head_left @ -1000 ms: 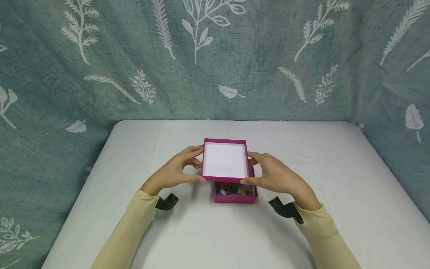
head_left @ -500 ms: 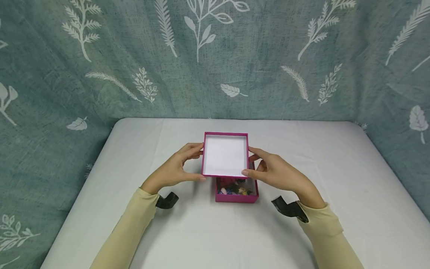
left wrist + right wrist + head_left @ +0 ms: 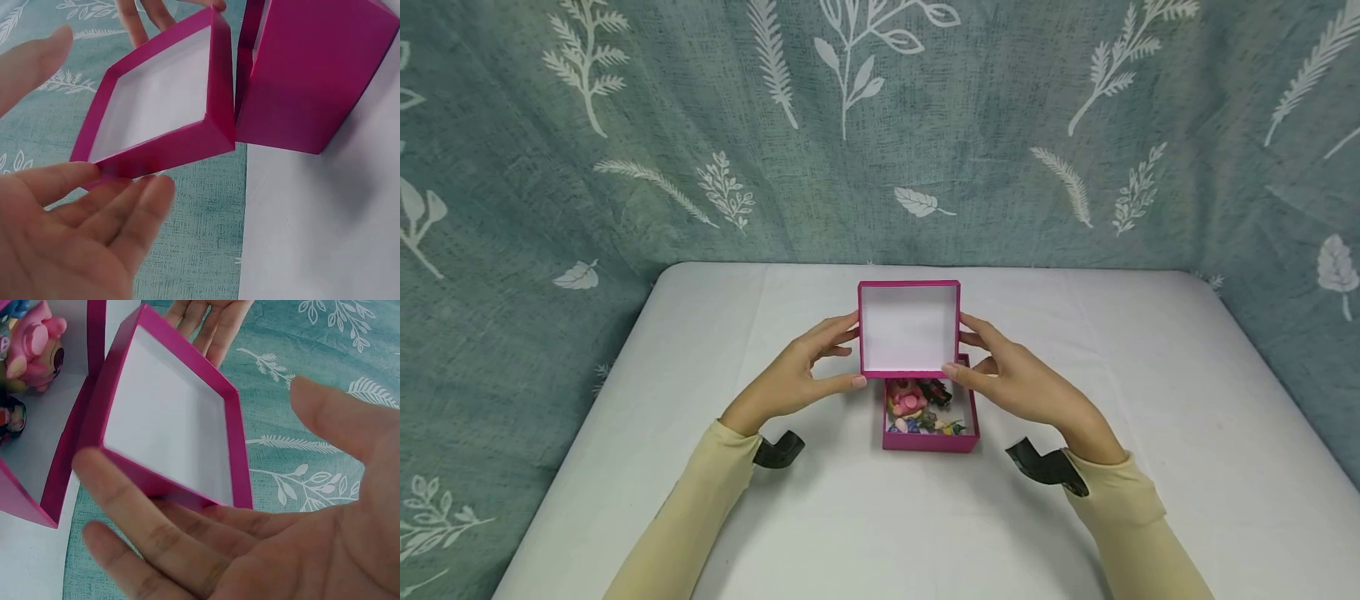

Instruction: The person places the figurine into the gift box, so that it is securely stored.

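Note:
A square magenta box lid (image 3: 910,329) with a white inside is held up between both hands, tilted so that its inside faces the head camera. My left hand (image 3: 792,371) presses straight fingers to its left side. In the left wrist view, the thumb (image 3: 47,57) stands apart from the lid. On the opposite side, fingers of my right hand (image 3: 1022,385) touch the lid; the right thumb (image 3: 337,412) is also clear of it. Below and partly behind the lid, the magenta box (image 3: 929,443) stands uncovered, with a pink toy figure (image 3: 907,400) among several small toys inside.
The box stands on a white-covered table (image 3: 820,525). Behind the table hangs a green cloth (image 3: 970,108) with white leaf patterns. Black straps (image 3: 1047,468) stick out at the sleeve cuffs.
The lid has risen away from me and tipped up, and both hands' fingers have moved with it. More of the toys in the box now shows. The box has stayed in place.

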The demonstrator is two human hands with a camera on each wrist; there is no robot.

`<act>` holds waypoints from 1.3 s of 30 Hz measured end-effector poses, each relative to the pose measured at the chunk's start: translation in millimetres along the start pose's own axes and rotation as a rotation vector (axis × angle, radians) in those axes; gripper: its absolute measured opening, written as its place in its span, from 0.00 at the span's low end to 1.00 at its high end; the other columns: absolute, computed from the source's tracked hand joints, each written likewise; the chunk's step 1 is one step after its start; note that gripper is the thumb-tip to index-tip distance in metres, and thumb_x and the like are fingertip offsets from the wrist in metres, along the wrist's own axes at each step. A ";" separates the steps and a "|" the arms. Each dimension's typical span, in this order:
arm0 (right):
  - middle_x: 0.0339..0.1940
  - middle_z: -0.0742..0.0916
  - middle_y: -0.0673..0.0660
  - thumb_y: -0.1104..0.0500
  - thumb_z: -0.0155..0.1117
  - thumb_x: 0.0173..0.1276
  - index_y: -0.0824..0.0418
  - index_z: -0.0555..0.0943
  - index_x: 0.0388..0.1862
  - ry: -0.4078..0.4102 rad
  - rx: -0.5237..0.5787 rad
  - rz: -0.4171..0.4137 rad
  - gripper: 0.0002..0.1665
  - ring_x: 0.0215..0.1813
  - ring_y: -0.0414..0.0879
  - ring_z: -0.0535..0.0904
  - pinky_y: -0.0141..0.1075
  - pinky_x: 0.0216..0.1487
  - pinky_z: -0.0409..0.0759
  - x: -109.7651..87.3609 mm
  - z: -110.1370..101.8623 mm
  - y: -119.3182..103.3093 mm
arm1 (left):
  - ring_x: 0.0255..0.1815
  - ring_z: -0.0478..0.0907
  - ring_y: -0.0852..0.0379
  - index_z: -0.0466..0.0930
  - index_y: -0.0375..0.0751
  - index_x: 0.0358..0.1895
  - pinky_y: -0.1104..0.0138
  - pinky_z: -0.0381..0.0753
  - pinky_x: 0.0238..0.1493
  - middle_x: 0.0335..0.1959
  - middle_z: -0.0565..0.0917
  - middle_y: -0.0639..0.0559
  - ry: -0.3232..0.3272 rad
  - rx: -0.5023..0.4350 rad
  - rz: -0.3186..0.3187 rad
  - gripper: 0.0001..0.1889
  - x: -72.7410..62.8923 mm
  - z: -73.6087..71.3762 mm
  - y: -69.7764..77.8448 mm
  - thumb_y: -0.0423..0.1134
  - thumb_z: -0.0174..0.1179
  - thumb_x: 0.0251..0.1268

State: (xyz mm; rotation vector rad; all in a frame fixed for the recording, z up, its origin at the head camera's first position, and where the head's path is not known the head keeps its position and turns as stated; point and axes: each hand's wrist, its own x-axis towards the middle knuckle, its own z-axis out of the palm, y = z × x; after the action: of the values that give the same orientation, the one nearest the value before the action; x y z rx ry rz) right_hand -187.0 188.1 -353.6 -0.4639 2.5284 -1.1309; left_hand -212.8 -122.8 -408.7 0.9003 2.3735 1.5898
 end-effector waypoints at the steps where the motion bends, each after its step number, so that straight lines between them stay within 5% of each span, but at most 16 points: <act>1: 0.78 0.63 0.63 0.37 0.57 0.71 0.54 0.45 0.81 -0.001 0.007 0.012 0.51 0.60 0.52 0.81 0.56 0.62 0.75 -0.2 0.0 -0.2 | 0.68 0.71 0.50 0.56 0.50 0.77 0.55 0.73 0.67 0.73 0.66 0.51 0.006 0.009 -0.003 0.42 -0.3 0.3 0.5 0.37 0.68 0.61; 11: 0.79 0.61 0.59 0.34 0.51 0.72 0.54 0.45 0.81 0.017 -0.004 0.014 0.49 0.70 0.59 0.71 0.58 0.68 0.69 -0.8 -0.5 1.6 | 0.63 0.77 0.52 0.58 0.50 0.76 0.57 0.78 0.60 0.74 0.66 0.52 0.024 0.033 -0.004 0.40 -1.5 3.4 1.7 0.39 0.67 0.63; 24: 0.68 0.67 0.65 0.46 0.45 0.79 0.66 0.59 0.65 0.140 0.189 -0.115 0.29 0.67 0.62 0.74 0.59 0.70 0.65 -0.6 -3.3 -2.6 | 0.68 0.71 0.42 0.64 0.32 0.65 0.59 0.75 0.66 0.70 0.66 0.42 0.156 -0.232 0.161 0.26 -1.3 10.5 4.3 0.28 0.61 0.66; 30: 0.64 0.72 0.67 0.44 0.40 0.81 0.67 0.62 0.56 0.155 0.218 -0.113 0.26 0.68 0.65 0.72 0.60 0.71 0.63 1.6 -0.2 -0.4 | 0.69 0.70 0.43 0.55 0.45 0.77 0.60 0.73 0.67 0.68 0.67 0.43 0.177 -0.221 0.193 0.38 0.3 14.1 5.7 0.32 0.62 0.66; 36: 0.65 0.71 0.62 0.49 0.49 0.79 0.63 0.64 0.51 0.202 0.215 -0.142 0.18 0.56 0.54 0.77 0.40 0.60 0.71 0.9 2.9 1.1 | 0.68 0.70 0.48 0.67 0.35 0.69 0.62 0.71 0.69 0.70 0.64 0.39 0.186 -0.160 0.231 0.29 2.7 20.3 5.2 0.27 0.62 0.64; 39: 0.68 0.68 0.60 0.53 0.54 0.77 0.65 0.63 0.56 0.196 0.247 -0.176 0.20 0.64 0.53 0.75 0.32 0.62 0.73 -0.5 1.2 1.8 | 0.69 0.69 0.49 0.70 0.33 0.65 0.63 0.70 0.69 0.72 0.62 0.38 0.198 -0.172 0.238 0.26 3.1 22.5 3.8 0.25 0.63 0.62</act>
State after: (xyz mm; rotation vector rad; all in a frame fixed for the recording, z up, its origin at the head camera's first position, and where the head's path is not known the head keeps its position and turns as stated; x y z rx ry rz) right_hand -186.4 188.7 -355.6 -0.5404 2.4989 -1.6034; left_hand -204.1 -102.3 -414.3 1.0667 2.2756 2.0251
